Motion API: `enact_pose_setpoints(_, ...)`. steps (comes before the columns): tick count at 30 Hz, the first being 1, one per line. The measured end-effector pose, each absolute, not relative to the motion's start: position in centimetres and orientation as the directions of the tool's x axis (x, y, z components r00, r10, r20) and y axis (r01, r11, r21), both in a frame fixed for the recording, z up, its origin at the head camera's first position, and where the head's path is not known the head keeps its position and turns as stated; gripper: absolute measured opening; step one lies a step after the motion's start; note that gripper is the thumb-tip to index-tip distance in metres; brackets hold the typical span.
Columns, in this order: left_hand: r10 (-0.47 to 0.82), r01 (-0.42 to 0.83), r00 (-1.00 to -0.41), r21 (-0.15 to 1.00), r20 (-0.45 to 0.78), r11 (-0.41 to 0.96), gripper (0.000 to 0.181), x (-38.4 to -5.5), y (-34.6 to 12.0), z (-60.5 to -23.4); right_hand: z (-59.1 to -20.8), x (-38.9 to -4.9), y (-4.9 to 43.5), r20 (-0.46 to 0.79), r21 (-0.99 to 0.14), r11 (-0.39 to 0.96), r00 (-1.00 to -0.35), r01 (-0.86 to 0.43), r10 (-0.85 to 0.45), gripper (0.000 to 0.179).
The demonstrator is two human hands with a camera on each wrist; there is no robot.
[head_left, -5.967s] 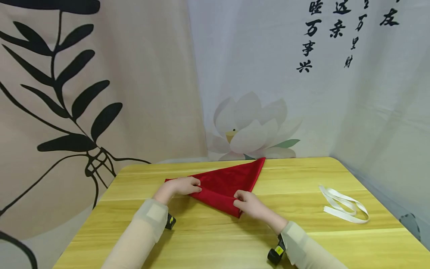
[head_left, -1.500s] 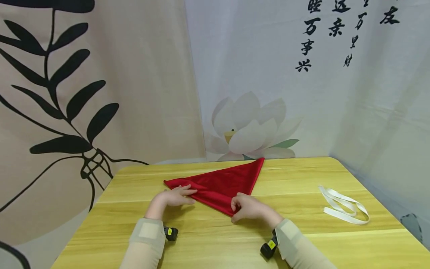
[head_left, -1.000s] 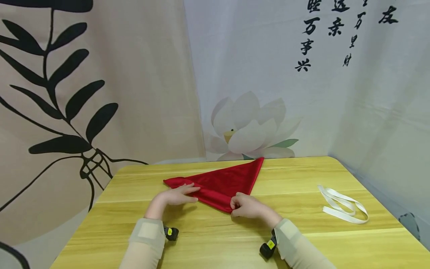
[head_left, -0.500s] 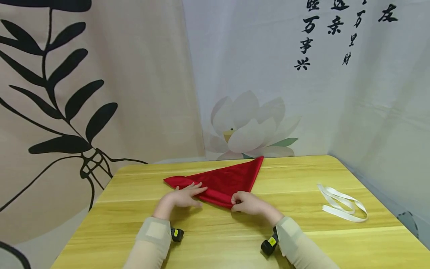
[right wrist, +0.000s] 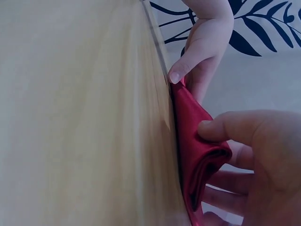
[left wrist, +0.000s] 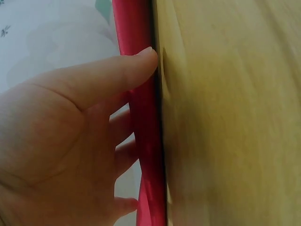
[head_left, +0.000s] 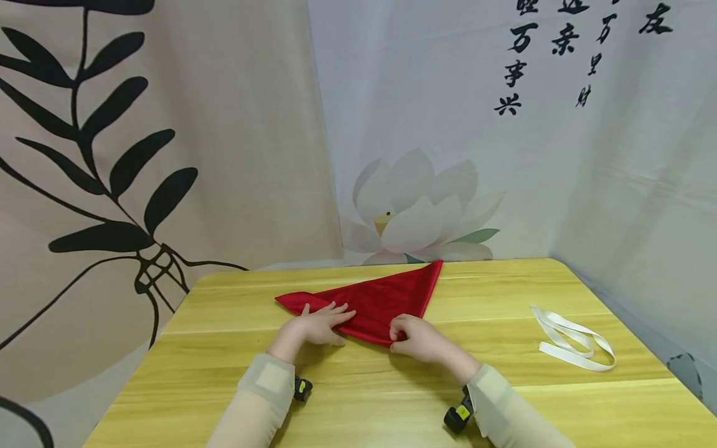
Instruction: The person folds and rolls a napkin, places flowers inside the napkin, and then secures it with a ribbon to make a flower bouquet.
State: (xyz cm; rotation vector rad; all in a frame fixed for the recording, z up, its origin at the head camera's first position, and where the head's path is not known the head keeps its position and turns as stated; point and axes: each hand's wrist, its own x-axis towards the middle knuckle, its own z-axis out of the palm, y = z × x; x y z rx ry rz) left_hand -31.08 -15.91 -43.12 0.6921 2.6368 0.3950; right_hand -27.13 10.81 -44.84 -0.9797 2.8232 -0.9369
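A shiny red cloth (head_left: 386,305), roughly triangular, lies on the wooden table with its near edge turned over into a flat roll. My left hand (head_left: 319,325) rests on the left part of that roll with fingers spread; in the left wrist view its thumb (left wrist: 136,70) lies along the near side. At the right end, my right hand (head_left: 422,341) pinches the cloth between thumb and curled fingers. Several folded layers show at the end of the red roll (right wrist: 202,150) in the right wrist view, with the thumb on its front and the other fingers behind.
A loosely looped white ribbon (head_left: 571,358) lies on the right side of the wooden table (head_left: 347,410). Behind the far edge hangs a printed curtain (head_left: 269,155) with leaves, a lotus and writing. Small black cameras (head_left: 458,419) sit on both wrists.
The near edge has been rolled farther from me, and the cloth's near right corner has shortened. My left hand has gone from gripping the edge to lying spread on it, sliding right.
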Motion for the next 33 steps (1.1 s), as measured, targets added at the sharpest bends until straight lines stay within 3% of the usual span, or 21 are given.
enact_pose_setpoints(18,0.528,0.459,-0.809,0.284,-0.258,0.842,0.063,-30.6,-15.2,-42.5,-44.1,-26.5,11.4,0.157,-0.585,0.632,-0.835,-0.508,-0.527,0.016)
enact_pose_setpoints(26,0.535,0.497,-0.821,0.211,-0.199,0.842,0.047,-31.0,-15.4,-42.7,-44.2,-26.7,11.8,0.141,-0.650,0.584,-0.832,-0.486,-0.536,0.013)
enact_pose_setpoints(33,0.549,0.500,-0.803,0.239,-0.232,0.833,0.039,-30.9,-15.8,-41.7,-44.2,-26.8,12.0,0.126,-0.706,0.551,-0.845,-0.445,-0.520,0.011)
